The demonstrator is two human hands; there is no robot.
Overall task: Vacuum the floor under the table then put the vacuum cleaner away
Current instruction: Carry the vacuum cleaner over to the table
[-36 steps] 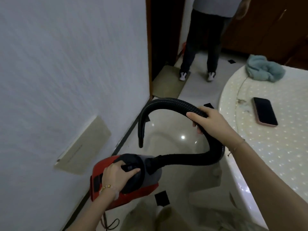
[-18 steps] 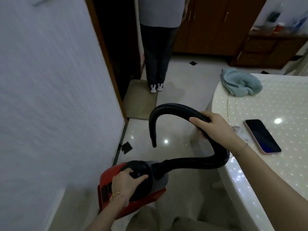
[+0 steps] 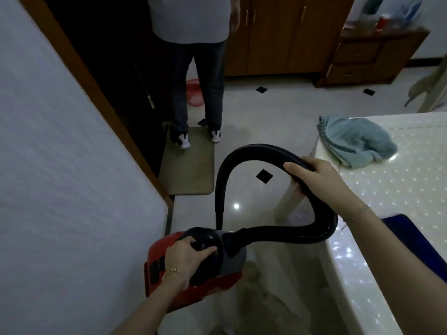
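Grips unchanged: left hand (image 3: 186,256) on vacuum cleaner (image 3: 228,263), right hand (image 3: 316,177) on hose (image 3: 254,150).

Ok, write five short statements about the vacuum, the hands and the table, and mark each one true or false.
1. The left hand grips the red vacuum cleaner by its top handle. True.
2. The right hand holds the black hose. True.
3. A blue towel lies on the table. True.
4. The vacuum cleaner stands on the table. False: it is down beside the table, in the left hand's grip.
5. The hose's free end is tucked under the towel. False: it hangs over the floor, well apart from the towel.
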